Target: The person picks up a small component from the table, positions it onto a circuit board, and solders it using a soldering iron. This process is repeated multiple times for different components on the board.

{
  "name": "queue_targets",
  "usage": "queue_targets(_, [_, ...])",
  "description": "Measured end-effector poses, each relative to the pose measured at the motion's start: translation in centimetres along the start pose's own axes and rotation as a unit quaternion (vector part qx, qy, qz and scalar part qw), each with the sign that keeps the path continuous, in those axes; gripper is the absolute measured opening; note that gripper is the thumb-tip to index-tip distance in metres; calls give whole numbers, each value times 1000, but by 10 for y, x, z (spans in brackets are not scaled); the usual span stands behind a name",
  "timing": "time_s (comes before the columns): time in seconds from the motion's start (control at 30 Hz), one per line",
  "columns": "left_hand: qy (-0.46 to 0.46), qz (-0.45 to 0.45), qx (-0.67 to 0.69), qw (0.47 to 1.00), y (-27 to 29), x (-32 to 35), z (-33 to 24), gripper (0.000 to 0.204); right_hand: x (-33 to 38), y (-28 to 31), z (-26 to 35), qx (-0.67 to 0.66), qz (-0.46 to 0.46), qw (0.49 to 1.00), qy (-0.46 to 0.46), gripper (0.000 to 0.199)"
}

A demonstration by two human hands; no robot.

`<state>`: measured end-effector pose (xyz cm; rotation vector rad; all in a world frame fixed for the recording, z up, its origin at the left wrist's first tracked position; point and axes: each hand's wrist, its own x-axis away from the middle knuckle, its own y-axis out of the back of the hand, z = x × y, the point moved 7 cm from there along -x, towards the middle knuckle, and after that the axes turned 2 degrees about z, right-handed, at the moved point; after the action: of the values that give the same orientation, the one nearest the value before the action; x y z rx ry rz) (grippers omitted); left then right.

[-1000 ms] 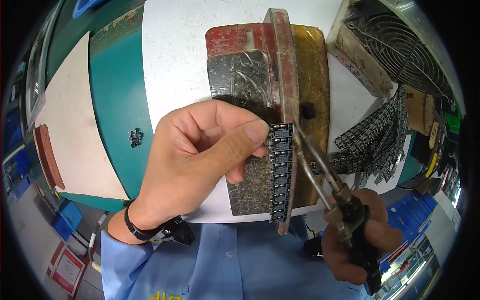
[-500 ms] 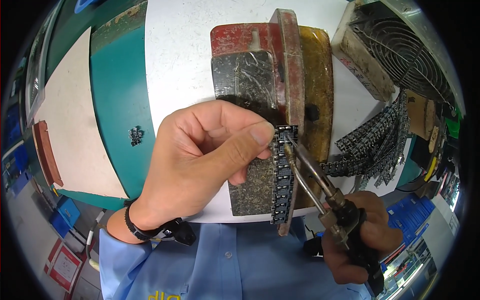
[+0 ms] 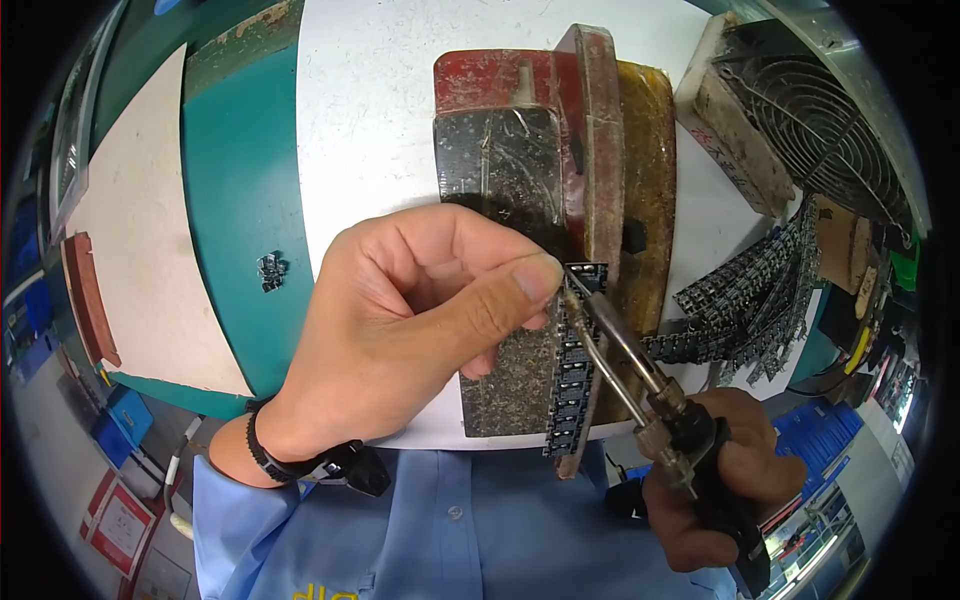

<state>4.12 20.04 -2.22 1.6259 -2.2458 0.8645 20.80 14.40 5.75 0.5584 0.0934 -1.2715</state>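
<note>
My left hand (image 3: 415, 320) is closed in a pinch, thumb against fingers, at the left edge of the circuit board strip (image 3: 570, 395). Whatever lies between those fingertips is hidden. The strip is dark, narrow and carries a row of small black parts; it stands along the upright ridge of a worn, tape-covered holder (image 3: 598, 130). In my right hand (image 3: 735, 470) is a soldering iron (image 3: 630, 345) with a black handle and a thin metal feed tube beside its barrel. Its tip meets the strip's far end, right by my left thumb.
Several similar board strips (image 3: 750, 285) lie heaped at the right. Behind them stands a fan with a round wire guard (image 3: 830, 125). On the green mat (image 3: 240, 200) at the left sits a small pile of parts (image 3: 271, 271), next to a pale board (image 3: 150, 230).
The iron's tip has shifted left across the strip, toward my left fingertips. My left hand keeps its pinch. The holder and strip sit slightly further right in the picture.
</note>
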Motion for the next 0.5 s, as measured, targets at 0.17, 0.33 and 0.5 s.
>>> queue_targets(0.17, [2, -5, 10, 1000, 4, -1, 3, 17, 7, -1, 5, -17, 7, 1000, -5, 45])
queue_targets(0.33, [8, -3, 12, 1000, 4, -2, 3, 18, 5, 2, 1, -29, 12, 999, -13, 45])
queue_targets(0.5, [7, -11, 8, 1000, 7, 0, 2, 17, 10, -4, 8, -18, -38, 998, -51, 40])
